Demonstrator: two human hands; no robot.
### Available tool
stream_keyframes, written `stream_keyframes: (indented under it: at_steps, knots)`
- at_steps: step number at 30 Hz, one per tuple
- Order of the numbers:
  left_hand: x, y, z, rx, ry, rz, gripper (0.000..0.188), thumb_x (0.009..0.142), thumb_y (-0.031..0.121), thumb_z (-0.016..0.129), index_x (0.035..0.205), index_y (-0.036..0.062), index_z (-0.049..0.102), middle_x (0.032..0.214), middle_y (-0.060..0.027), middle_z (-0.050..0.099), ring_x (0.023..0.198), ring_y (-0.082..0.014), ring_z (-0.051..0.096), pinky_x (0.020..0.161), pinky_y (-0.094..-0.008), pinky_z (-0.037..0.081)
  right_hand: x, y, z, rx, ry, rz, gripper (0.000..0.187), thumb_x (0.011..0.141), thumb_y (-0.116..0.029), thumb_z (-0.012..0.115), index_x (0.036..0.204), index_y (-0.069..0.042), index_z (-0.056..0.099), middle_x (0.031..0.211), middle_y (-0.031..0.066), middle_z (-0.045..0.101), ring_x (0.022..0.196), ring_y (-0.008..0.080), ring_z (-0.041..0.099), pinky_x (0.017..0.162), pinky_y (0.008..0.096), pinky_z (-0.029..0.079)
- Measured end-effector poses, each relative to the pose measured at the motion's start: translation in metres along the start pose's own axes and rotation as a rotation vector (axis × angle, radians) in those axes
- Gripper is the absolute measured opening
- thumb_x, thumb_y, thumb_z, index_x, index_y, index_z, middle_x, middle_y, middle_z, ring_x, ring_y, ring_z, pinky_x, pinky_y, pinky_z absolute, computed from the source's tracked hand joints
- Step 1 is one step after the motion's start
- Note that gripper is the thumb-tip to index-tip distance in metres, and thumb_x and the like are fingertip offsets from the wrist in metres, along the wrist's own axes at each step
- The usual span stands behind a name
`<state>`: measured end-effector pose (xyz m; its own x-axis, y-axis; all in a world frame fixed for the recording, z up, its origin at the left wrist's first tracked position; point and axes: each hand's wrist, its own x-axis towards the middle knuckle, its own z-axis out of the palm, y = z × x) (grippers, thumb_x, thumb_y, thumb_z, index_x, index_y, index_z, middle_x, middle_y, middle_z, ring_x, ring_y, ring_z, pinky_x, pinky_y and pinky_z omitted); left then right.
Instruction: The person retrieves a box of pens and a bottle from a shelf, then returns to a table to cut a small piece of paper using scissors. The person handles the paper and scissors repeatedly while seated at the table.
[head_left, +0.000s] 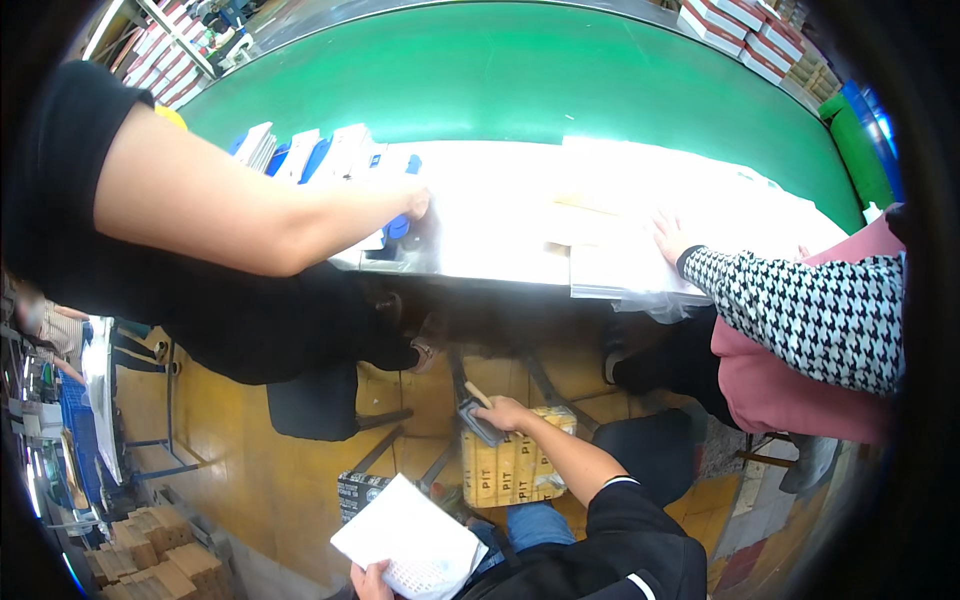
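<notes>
Pinched slim wooden stick [478, 393] in right grip [506, 413], flat white package [410, 537] in left grip [371, 580]; risked dropping edge-held package.

Nearer than the desk's [490, 200] near edge: yellow box [510, 475] with repeating dark lettering, tan-handled tool [482, 424] with gray head in the right hand [505, 413], white packet [410, 535] with a fine gray dotted patch in the left hand [372, 580]. Desk glares white; blue-and-white packs [347, 150] at its left end, plain green belt [500, 80] past its far edge. Right end: co-worker's sleeve [790, 310] black-and-white houndstooth, garment [760, 390] solid pink.
</notes>
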<state>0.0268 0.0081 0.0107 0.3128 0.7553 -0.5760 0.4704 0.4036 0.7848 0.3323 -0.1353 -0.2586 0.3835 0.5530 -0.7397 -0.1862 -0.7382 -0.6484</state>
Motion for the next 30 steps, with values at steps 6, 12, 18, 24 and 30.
stream_keyframes:
  at_steps: [6, 12, 18, 24, 30]
  knots:
    - [0.082, 0.081, 0.15, 0.158, -0.366, 0.052, 0.043, 0.085, 0.002, 0.055, 0.126, -0.0099, 0.048, 0.115, -0.0192, 0.062, 0.1, -0.025, 0.063, 0.088, -0.0341, 0.05, 0.078, -0.024, -0.049, -0.131, 0.167, -0.121, 0.064, 0.091, -0.054, 0.057, 0.132, -0.005, 0.056, 0.129, 0.0231, 0.06, 0.118, 0.0371, 0.059, 0.1, 0.0427, 0.047]
    - [0.172, 0.18, 0.314, 0.329, -0.617, 0.011, 0.019, 0.093, 0.018, 0.053, 0.104, 0.0033, 0.052, 0.064, -0.0027, 0.056, 0.035, -0.008, 0.04, 0.029, -0.0252, 0.029, 0.112, -0.014, -0.061, 0.124, 0.446, -0.138, 0.061, 0.092, -0.046, 0.058, 0.137, -0.006, 0.051, 0.137, 0.0235, 0.054, 0.126, 0.0399, 0.051, 0.104, 0.0448, 0.043]
    - [0.248, 0.205, 0.453, 0.337, -0.727, 0.2, 0.02, 0.09, 0.021, 0.066, 0.096, 0.0051, 0.055, 0.057, -0.0013, 0.051, 0.037, -0.0101, 0.041, 0.032, -0.0275, 0.027, 0.027, 0.023, -0.097, 0.294, 0.605, -0.003, 0.052, 0.095, -0.046, 0.057, 0.122, -0.002, 0.059, 0.114, 0.0247, 0.063, 0.107, 0.0425, 0.06, 0.092, 0.046, 0.047]
    - [0.288, 0.202, 0.481, 0.364, -0.361, 0.113, 0.038, 0.092, 0.041, 0.063, 0.086, 0.004, 0.057, 0.052, -0.0027, 0.044, 0.037, -0.0154, 0.038, 0.036, -0.0346, 0.028, -0.111, -0.012, -0.124, 0.358, 0.589, 0.156, 0.042, 0.093, -0.036, 0.064, 0.119, -0.003, 0.057, 0.097, 0.0249, 0.068, 0.096, 0.0422, 0.066, 0.08, 0.0432, 0.051]
    - [0.277, 0.239, 0.462, 0.42, -0.483, 0.194, 0.032, 0.093, 0.034, 0.055, 0.085, 0.0034, 0.059, 0.055, -0.0028, 0.047, 0.037, -0.0107, 0.038, 0.034, -0.0264, 0.024, -0.097, -0.121, -0.214, 0.281, 0.841, -0.526, 0.052, 0.093, -0.02, 0.063, 0.137, 0.002, 0.047, 0.109, 0.0286, 0.065, 0.104, 0.0431, 0.065, 0.089, 0.0406, 0.05]
